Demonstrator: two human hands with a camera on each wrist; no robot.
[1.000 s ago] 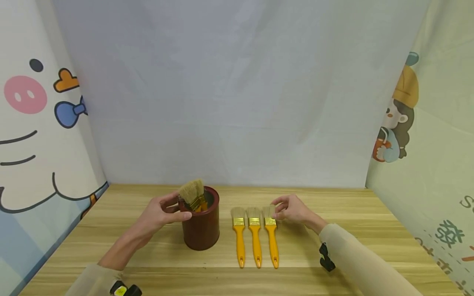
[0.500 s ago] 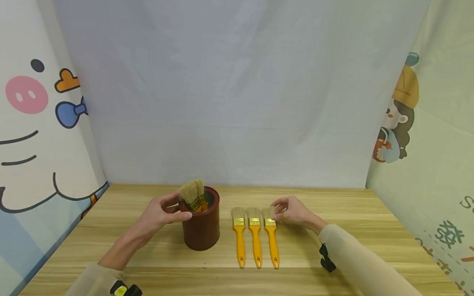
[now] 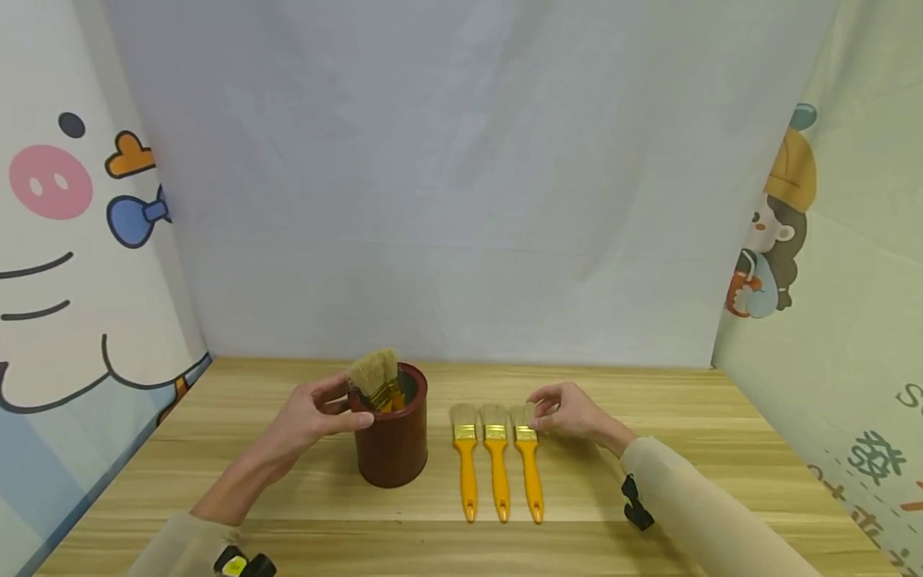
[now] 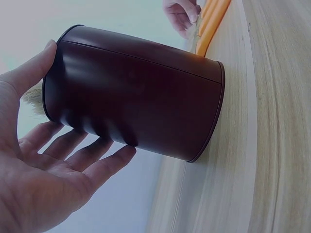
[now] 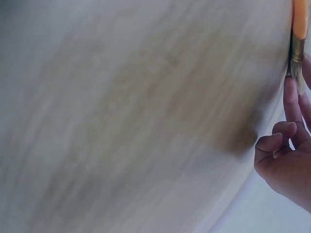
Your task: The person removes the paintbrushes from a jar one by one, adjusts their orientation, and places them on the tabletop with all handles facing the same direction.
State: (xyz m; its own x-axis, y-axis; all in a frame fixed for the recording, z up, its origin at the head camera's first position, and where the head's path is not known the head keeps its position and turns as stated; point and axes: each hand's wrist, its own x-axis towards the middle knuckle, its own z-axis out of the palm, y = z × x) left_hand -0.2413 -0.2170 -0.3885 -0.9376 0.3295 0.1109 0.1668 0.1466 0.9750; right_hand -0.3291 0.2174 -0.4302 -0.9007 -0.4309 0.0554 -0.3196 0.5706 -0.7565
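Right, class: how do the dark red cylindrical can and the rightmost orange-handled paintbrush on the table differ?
The dark red cylindrical can stands upright; the rightmost orange-handled paintbrush lies down. The can is broad and round; the brush is slim, gold-banded and pale-bristled. The left grip holds the can; the right grip touches the brush's bristles. Both rest on the light wooden tabletop.

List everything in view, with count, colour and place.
Table: one, light brown, below the sheets.
Loose paintbrushes: three, orange-handled, side by side on table.
Container: one, dark red-brown, upright, left of them.
Paintbrushes inside: count unclear, pale bristles, bristles up.
Rear sheet: one, grey, behind table.
Printed sheets: two, multicoloured, left and right.
Left hand: one, bare, gripping container.
Right hand: one, bare, at rightmost paintbrush's bristles.
Sleeves: two, beige, forearms.
Wrist devices: two, black, wrists.
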